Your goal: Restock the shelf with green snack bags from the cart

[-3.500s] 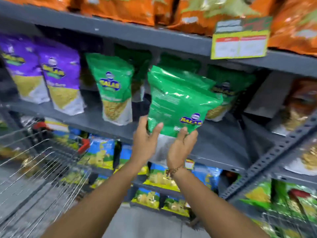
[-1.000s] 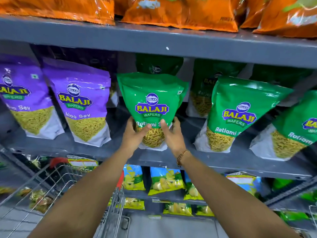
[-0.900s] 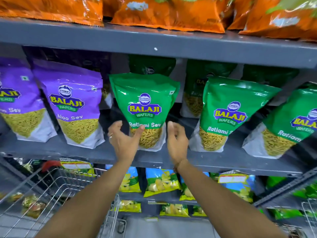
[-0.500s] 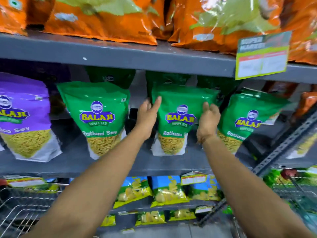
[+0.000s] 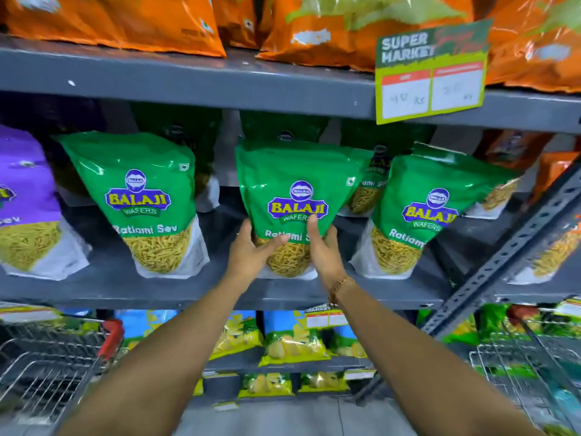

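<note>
Two hands on one bag: left hand [image 5: 251, 251] and right hand [image 5: 323, 247] cupping the lower sides of the middle green Ratlami Sev bag [image 5: 292, 209], fingers [image 5: 273, 242] pressed against its front. Standing upright on the grey shelf [image 5: 125, 287], between two matching green bags [image 5: 147, 202] [image 5: 415, 215]. Wire cart [image 5: 47, 369] at lower left.

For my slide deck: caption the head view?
Both hands, left and right, grip the middle green bag on the grey shelf.

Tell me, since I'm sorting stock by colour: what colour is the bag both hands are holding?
Green, with a clear window showing yellow sev; the held bag shows in the head view.
</note>
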Demonstrator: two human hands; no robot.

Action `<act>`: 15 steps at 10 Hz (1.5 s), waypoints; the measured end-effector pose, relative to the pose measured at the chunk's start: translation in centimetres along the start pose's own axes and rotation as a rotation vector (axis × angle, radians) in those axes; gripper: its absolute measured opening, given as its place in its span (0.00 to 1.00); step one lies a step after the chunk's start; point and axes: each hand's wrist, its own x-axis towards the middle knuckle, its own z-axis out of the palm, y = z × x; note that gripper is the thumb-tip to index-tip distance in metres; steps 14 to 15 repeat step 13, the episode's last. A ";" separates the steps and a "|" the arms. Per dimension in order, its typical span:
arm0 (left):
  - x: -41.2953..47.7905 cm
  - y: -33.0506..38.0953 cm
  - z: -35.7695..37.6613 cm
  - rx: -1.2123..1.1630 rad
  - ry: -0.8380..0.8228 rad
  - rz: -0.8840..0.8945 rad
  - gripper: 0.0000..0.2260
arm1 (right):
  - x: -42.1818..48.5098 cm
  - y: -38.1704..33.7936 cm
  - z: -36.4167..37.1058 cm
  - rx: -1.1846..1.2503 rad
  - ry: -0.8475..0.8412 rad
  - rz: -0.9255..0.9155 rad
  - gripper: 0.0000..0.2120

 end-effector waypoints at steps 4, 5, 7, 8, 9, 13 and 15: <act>-5.4 3.6 13.5 0.141 -0.040 0.348 0.18 | 1.1 -2.3 -15.1 0.215 0.906 -0.162 0.14; -1.2 9.4 18.0 -0.096 -0.067 0.040 0.23 | 4.4 -7.4 -19.2 0.364 0.674 -0.212 0.10; 0.2 10.3 19.4 -0.100 0.068 0.058 0.15 | 5.8 -6.8 -21.5 0.219 0.586 -0.165 0.13; -1.0 8.2 19.6 -0.138 -0.088 -0.036 0.27 | 5.5 -2.8 -21.1 0.281 0.448 -0.020 0.33; -1.7 5.0 19.9 0.016 -0.240 -0.076 0.34 | 4.6 1.2 -19.7 0.266 0.250 0.055 0.38; -3.8 5.2 18.9 0.084 -0.072 -0.091 0.39 | 1.1 0.8 -17.0 -0.002 0.485 0.226 0.31; -3.8 5.2 18.9 0.084 -0.072 -0.091 0.39 | 1.1 0.8 -17.0 -0.002 0.485 0.226 0.31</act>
